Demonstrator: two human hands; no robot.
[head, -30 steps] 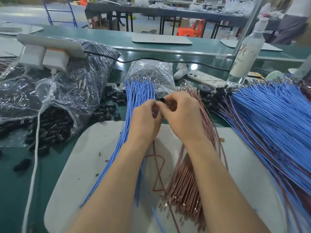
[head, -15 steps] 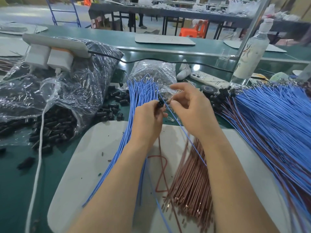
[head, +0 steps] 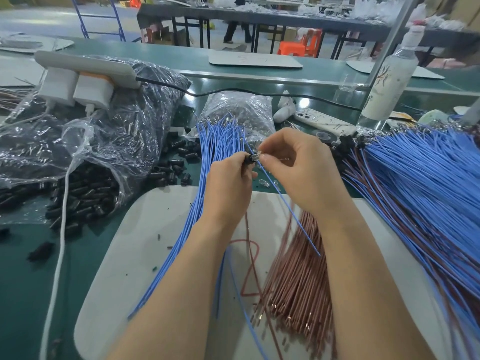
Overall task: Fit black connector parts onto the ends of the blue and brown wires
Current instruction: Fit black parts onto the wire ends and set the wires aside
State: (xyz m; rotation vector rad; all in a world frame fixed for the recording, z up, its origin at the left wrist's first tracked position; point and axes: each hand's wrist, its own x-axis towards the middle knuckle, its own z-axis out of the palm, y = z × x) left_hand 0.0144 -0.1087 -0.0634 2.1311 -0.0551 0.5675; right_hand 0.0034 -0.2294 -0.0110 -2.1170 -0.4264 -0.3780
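- Left hand (head: 228, 183) pinching black connector (head: 250, 159) between fingertips
- Right hand (head: 298, 167) pinched on blue wire (head: 293, 214) at the connector's end
- Below: blue bundle (head: 207, 178) left, brown bundle (head: 293, 276) right, on grey mat (head: 124, 255)
- Loose connectors (head: 80, 193) spilling from bag at left

A small black connector part (head: 250, 159) was pinched at the fingertips of the left hand (head: 228, 188), with a small clear, glassy piece at its right end touching the fingertips of the right hand (head: 298, 170). A single blue wire (head: 288, 203) ran from that meeting point down and to the right, its free end in the air above the white mat. A fanned bundle of blue wires (head: 205, 193) lay under the left hand, ends pointing away. A bundle of brown wires (head: 298, 276) lay beneath the right forearm. Loose black connector parts (head: 171, 170) were scattered on the green bench, left of the blue bundle.
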